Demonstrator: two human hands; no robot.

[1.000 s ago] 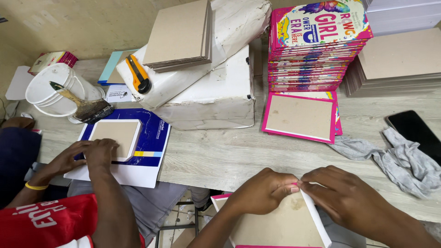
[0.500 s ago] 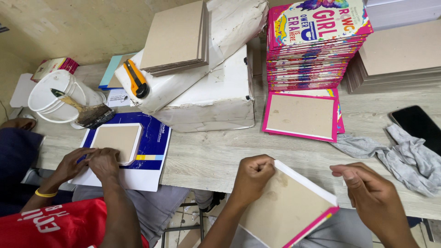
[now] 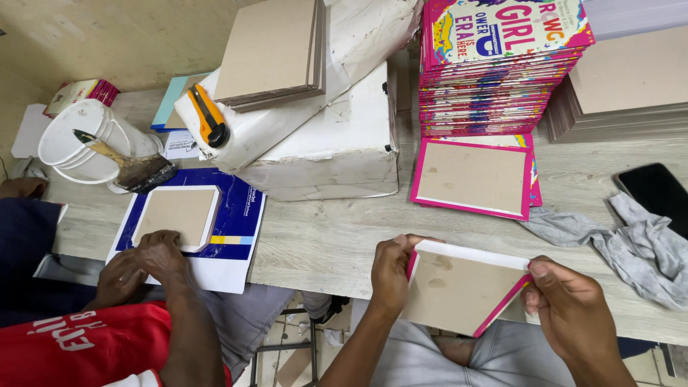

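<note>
Between two bare hands at the near edge of the wooden table (image 3: 337,244), a pink-edged cover board (image 3: 459,290) is held up, its brown grey-board face turned toward the camera. Left hand (image 3: 390,272) closes on the board's left end, thumb on top near the upper corner; right hand (image 3: 570,315) pinches the right corner, thumb pressed to the pink edge. Both hands touch the board, neither nearer than the other. Its long axis runs from the left hand to the right, dipping slightly toward the right hand, with a white folded strip along the far long edge.

Beyond the hands, farther from the body, a finished pink-bordered board (image 3: 473,178) lies flat in front of a tall stack of colourful covers (image 3: 502,72). Out past the right hand sit a grey rag (image 3: 631,244) and a dark phone (image 3: 659,192). Well off beyond the left hand, a co-worker's hands (image 3: 143,261) press on a blue sheet (image 3: 233,215) carrying another board, near a white bucket (image 3: 82,140) with a glue brush (image 3: 132,166).
</note>
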